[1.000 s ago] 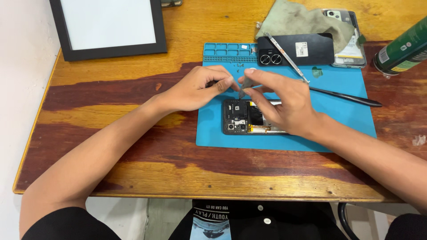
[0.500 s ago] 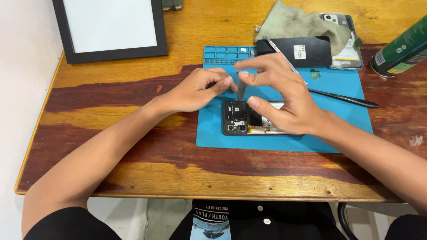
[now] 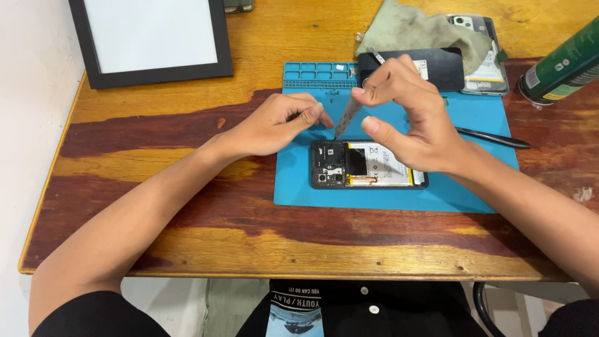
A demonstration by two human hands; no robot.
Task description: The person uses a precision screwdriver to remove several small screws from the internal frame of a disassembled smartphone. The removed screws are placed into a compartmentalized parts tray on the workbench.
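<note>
Here, right hand (image 3: 409, 115) pinches metal tweezers (image 3: 348, 117), thumb and forefinger clamped on shaft, tips slanting down-left toward opened phone (image 3: 368, 165). Phone lies flat on blue mat (image 3: 474, 187), long axis left-right, camera end at left, directly below tweezer tips, not touching. Left hand (image 3: 274, 125) rests on mat just left of tips, fingers curled together; whether they hold anything, cannot tell. Right hand nearer.

Two bare forearms reach in from the bottom corners, ending in the left hand (image 3: 274, 128) and the right hand (image 3: 409, 118), with no rings, watch or gloves. Short black sleeves (image 3: 93, 315) cover the upper arms. The black shirt (image 3: 374, 306) has small pale buttons and a light printed panel.
</note>
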